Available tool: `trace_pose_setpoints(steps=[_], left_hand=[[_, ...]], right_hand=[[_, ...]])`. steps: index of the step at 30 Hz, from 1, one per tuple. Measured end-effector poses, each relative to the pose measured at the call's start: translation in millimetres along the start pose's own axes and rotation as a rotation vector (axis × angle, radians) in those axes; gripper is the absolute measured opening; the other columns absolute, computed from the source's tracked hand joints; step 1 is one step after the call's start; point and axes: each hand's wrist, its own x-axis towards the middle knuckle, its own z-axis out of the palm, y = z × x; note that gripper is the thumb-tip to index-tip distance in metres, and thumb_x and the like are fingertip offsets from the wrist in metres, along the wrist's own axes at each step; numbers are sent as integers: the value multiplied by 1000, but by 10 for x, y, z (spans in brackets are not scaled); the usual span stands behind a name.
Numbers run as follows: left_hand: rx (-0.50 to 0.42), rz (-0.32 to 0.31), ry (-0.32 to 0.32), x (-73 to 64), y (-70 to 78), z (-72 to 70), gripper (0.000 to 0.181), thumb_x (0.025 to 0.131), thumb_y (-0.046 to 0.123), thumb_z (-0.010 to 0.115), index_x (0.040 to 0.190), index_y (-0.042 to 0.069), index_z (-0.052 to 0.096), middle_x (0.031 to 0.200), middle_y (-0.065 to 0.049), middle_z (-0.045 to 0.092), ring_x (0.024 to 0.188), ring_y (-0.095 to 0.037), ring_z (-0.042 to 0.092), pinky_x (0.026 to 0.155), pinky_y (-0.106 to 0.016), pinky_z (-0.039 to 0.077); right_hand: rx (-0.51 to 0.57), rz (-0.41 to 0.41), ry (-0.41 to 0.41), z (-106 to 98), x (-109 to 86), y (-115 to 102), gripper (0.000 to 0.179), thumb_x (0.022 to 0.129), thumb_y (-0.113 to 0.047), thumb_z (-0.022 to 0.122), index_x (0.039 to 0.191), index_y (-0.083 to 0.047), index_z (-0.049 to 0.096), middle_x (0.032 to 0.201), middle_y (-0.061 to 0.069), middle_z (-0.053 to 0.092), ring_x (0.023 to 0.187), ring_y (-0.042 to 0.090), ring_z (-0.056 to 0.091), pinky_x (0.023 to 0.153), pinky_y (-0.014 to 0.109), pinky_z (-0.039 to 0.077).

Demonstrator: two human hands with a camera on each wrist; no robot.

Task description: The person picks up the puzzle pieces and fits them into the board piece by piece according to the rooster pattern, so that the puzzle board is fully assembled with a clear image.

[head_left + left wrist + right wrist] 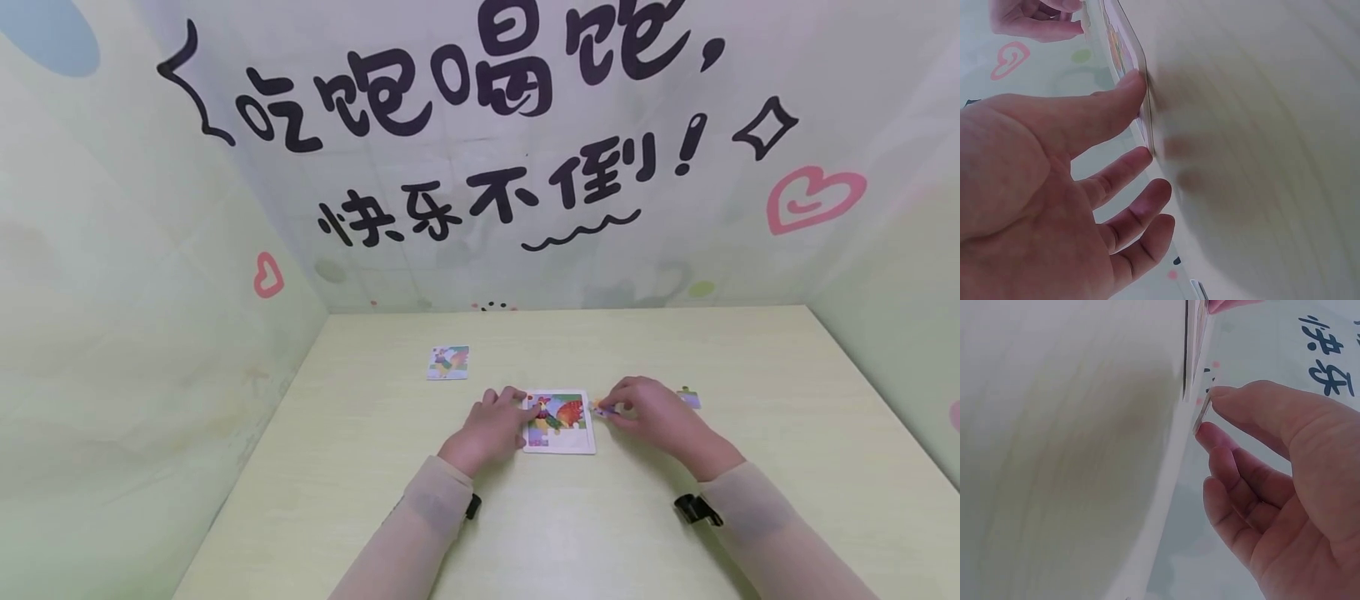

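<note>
A square jigsaw puzzle in a white-rimmed tray (558, 452) lies on the table between the hands, its picture a rooster with red tail feathers. Several pieces are in place; a white gap shows at lower right. My left hand (489, 429) rests at the tray's left side, one finger reaching over the picture; in the left wrist view its thumb (1107, 112) touches the rim. Just off the tray's right edge, my right hand (652, 414) pinches a small puzzle piece (604, 409) between thumb and fingers. The right wrist view shows this piece (1203, 414) edge-on, its picture hidden.
Beyond the right hand lies a loose puzzle piece (688, 399), partly covered by the hand. A small rooster picture card (448, 363) lies farther back on the left. The pale wooden table (360, 467) meets a printed cloth wall at its back edge.
</note>
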Motion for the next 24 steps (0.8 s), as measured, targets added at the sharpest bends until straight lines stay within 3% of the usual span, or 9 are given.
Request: trace_pose_setpoints(steps=[24], left_hand=[[-30, 11, -8, 16, -21, 16, 60, 99, 24, 69, 155, 31, 49, 162, -3, 39, 120, -27, 41, 101, -42, 42]], right_hand=[[41, -48, -11, 82, 28, -220, 18, 85, -8, 84, 101, -16, 84, 98, -2, 74, 92, 19, 68, 85, 42, 58]])
